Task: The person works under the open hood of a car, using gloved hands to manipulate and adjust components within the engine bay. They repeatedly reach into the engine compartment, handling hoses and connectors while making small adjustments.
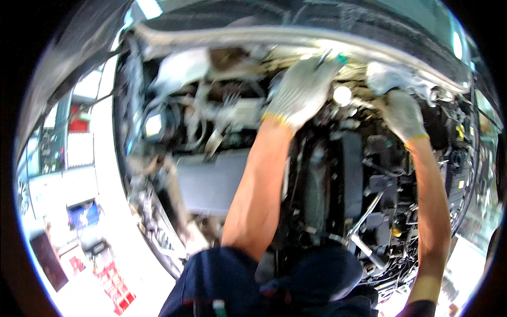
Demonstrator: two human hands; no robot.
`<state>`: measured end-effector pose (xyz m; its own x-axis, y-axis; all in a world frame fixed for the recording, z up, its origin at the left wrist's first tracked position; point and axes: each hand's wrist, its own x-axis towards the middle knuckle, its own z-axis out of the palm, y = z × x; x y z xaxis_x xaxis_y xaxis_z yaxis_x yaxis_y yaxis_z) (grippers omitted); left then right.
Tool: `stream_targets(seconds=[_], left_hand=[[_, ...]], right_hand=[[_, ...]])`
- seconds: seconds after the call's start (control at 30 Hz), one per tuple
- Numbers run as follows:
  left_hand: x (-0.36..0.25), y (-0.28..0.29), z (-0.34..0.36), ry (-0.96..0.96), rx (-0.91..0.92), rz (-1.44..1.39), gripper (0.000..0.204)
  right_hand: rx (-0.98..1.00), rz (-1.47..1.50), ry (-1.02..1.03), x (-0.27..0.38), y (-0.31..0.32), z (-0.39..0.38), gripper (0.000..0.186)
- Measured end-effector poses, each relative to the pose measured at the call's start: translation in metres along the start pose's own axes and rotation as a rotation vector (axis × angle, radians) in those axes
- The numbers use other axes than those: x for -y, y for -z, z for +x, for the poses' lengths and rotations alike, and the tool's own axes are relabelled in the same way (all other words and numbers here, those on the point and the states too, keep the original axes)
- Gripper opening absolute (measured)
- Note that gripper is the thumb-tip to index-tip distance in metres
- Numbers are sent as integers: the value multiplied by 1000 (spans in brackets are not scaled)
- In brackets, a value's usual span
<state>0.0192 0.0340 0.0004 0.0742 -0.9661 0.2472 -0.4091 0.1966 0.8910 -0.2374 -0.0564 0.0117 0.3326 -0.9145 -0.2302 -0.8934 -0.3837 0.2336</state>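
Note:
I lean over a car's engine bay, both hands in white knit gloves with yellow cuffs. At the far middle, my left hand (303, 92) reaches in under the pale cowl edge (253, 36). A short dark rod (324, 57) and a small green piece (342, 59) show at its fingers; the grip is partly blurred. Farther right, my right hand (404, 113) reaches to the back of the bay beside a crumpled whitish wrapping (384, 78). Its fingertips are hidden there. A bright round lamp (342, 95) shines between the hands.
A metal ratchet wrench (367, 253) lies on the engine parts between my forearms. Left of my left forearm is a flat grey cover (211, 179). The raised hood (359, 18) hangs overhead. Red trays (115, 288) stand on the floor at lower left.

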Motion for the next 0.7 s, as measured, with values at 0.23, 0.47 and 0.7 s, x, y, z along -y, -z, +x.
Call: stream_targets(seconds=[0.23, 0.47, 0.7], left_hand=[[-74, 31, -35, 341, -52, -440, 35], [-41, 188, -198, -267, 7, 752, 27], [-30, 237, -319, 486, -324, -249, 22]], right_hand=[[-345, 459, 239, -18, 38, -222, 22], [-106, 596, -308, -104, -22, -453, 33], [-182, 723, -320, -78, -84, -542, 32]])
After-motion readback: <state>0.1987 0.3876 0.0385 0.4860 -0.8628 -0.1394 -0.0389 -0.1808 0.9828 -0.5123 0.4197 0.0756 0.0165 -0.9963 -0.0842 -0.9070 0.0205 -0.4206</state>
